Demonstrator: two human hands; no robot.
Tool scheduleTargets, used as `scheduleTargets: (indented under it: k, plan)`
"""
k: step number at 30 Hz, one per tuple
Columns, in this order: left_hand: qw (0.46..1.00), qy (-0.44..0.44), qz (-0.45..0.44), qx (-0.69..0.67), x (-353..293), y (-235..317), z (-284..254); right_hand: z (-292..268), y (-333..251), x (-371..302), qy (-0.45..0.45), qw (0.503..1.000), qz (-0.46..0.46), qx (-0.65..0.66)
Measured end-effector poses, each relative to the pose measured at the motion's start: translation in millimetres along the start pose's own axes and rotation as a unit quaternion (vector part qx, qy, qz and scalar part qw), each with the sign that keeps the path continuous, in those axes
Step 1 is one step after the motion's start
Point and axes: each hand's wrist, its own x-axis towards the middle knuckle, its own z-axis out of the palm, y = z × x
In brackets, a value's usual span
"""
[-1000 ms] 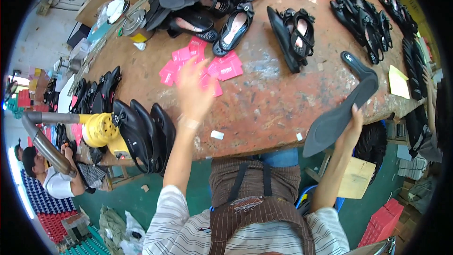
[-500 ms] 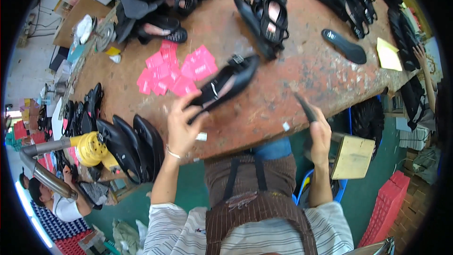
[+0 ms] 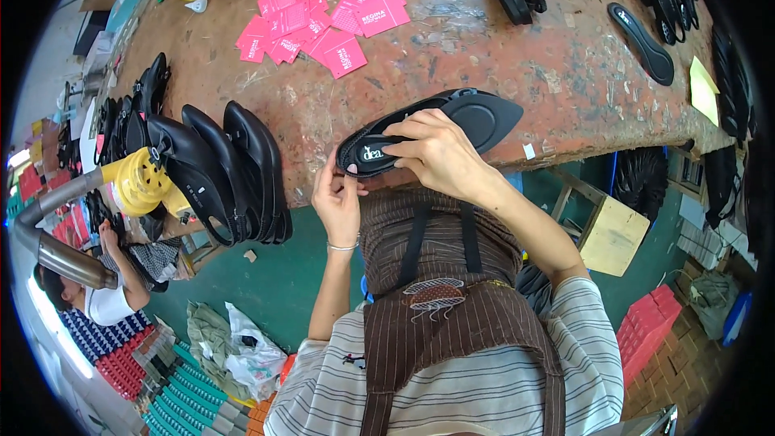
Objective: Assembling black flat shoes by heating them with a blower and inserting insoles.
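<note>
A black pointed-toe shoe (image 3: 507, 117) lies tilted over the table's near edge, toe to the right. My left hand (image 3: 337, 202) grips it by the heel, thumb over the rim at the back. Inside the shoe lies a black insole (image 3: 373, 153) with pale print on its heel end. My right hand (image 3: 440, 152) reaches across the shoe's opening, fingers bent and closed on the insole near the heel; its fingers hide the middle part of the insole.
Pink cards (image 3: 343, 52) lie scattered beyond the shoe. Several black shoes (image 3: 254, 161) stand in a row at left, beside a yellow fixture (image 3: 139, 182) on a metal pipe. A loose insole (image 3: 646, 44) and yellow paper (image 3: 704, 90) lie at right. A wooden stool (image 3: 615, 234) stands below the table.
The shoe has come nearer to me and now shows its opening. My right hand has moved left, bringing the dark flat insole from the right into the shoe. The view has shifted forward and down.
</note>
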Motion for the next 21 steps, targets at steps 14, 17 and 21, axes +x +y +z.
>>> scheduleTargets:
  k: [14, 17, 21]
  plan:
    - [0.997, 0.03, -0.027, -0.07, 13.0, 6.7, 10.7, 19.6, 8.9, 15.8, -0.041, 0.999, -0.003, 0.012]
    - [0.999, 0.049, -0.013, -0.006, 18.7, 7.6, 12.9, 24.3, 9.6, 16.0, -0.057, 0.998, -0.004, 0.001]
    - [0.997, 0.06, 0.035, 0.04, 26.0, -3.0, 14.5, 22.9, 3.7, 16.6, -0.079, 0.996, -0.017, -0.037]
